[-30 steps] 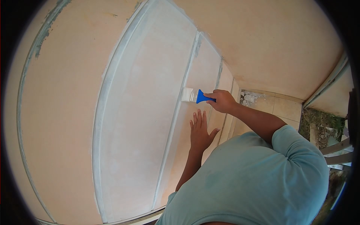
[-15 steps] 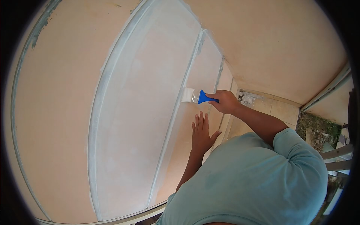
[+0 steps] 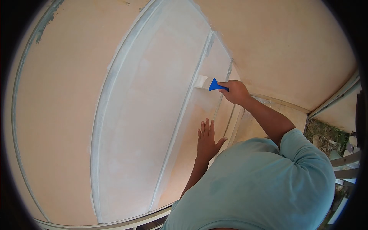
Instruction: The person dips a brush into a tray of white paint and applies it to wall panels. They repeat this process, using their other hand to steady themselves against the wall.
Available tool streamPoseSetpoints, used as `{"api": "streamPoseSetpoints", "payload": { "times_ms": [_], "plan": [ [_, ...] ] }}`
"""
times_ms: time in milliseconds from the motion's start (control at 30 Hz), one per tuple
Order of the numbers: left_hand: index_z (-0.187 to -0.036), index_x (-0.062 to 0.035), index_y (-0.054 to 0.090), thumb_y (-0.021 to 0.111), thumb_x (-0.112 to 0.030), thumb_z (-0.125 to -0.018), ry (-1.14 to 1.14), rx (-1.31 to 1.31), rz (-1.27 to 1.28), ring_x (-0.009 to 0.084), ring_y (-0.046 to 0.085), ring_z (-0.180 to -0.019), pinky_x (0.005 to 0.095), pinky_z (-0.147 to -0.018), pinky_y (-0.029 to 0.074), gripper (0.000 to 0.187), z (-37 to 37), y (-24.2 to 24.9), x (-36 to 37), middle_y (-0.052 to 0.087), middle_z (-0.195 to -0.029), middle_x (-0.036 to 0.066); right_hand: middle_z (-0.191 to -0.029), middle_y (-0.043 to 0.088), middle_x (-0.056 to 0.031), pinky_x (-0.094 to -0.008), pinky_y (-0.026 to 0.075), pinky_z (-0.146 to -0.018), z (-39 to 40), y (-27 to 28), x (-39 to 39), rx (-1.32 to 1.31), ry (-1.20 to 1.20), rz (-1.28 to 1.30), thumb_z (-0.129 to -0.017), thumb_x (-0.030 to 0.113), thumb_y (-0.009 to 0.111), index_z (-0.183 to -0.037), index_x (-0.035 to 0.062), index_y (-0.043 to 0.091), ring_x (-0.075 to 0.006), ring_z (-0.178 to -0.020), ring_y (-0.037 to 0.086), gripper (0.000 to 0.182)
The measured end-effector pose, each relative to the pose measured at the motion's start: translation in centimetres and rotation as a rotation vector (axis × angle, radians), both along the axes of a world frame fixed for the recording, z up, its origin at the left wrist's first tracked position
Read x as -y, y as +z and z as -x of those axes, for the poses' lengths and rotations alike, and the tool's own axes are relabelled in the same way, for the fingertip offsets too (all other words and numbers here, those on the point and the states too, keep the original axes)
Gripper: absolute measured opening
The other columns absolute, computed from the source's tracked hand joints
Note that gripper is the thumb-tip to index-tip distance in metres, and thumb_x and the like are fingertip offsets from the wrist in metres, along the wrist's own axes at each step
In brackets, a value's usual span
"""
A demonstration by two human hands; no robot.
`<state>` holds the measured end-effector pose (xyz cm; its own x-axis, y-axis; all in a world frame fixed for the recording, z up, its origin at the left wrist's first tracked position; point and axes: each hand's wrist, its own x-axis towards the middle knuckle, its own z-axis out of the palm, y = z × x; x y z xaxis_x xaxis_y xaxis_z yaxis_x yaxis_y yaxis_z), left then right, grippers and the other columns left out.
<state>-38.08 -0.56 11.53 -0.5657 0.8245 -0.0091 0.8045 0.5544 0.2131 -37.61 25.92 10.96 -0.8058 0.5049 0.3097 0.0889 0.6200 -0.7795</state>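
Observation:
My right hand (image 3: 237,92) is closed around the blue handle of a paintbrush (image 3: 218,84). The brush's wide, whitish bristles lie against the wall panel (image 3: 207,97), just right of a raised vertical strip (image 3: 190,92). White paint covers much of the panel around the bristles, while its lower part remains tan. Below the brush, my left hand (image 3: 207,142) is spread flat against the tan part of the panel with nothing in it.
To the left stands a wide whitish panel (image 3: 145,115), bordered by a pale strip (image 3: 102,107). A plain tan wall (image 3: 280,46) meets the panels at a corner. Tiled floor (image 3: 249,124) with plastic sheeting lies beyond my right arm. A railing (image 3: 347,159) is at the far right.
My right hand has moved the paintbrush upward along the panel beside the strip. The left hand stays spread on the wall.

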Motion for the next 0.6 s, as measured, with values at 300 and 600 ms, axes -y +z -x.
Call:
{"api": "streamPoseSetpoints", "payload": {
  "times_ms": [300, 600],
  "plan": [
    [-0.152, 0.0003, 0.023, 0.062, -0.057, -0.087, -0.018, -0.016, 0.008, 0.0439, 0.013, -0.148, 0.0614, -0.114, 0.019, 0.095, -0.2, -0.3, 0.3, 0.015, -0.16, 0.025, -0.079, 0.065, -0.0127, -0.0386, 0.05, -0.068, -1.0, -0.6, 2.3, -0.058, 0.061, -0.024, -0.087, 0.024, 0.071, -0.119, 0.0155, 0.07, -0.03, -0.074, 0.063, 0.034],
    [-0.152, 0.0005, 0.023, 0.07, -0.042, -0.084, 0.008, 0.06, 0.016, 0.0441, 0.012, -0.148, 0.059, -0.116, 0.017, 0.093, 0.4, 0.4, 0.9, 0.014, -0.16, 0.025, -0.08, 0.064, -0.0147, -0.0433, 0.05, -0.073, 0.2, -2.7, 2.3, -0.007, 0.045, 0.012, -0.086, 0.025, 0.069, -0.117, 0.0174, 0.071, -0.0328, -0.078, 0.063, 0.032]
  ]
}}
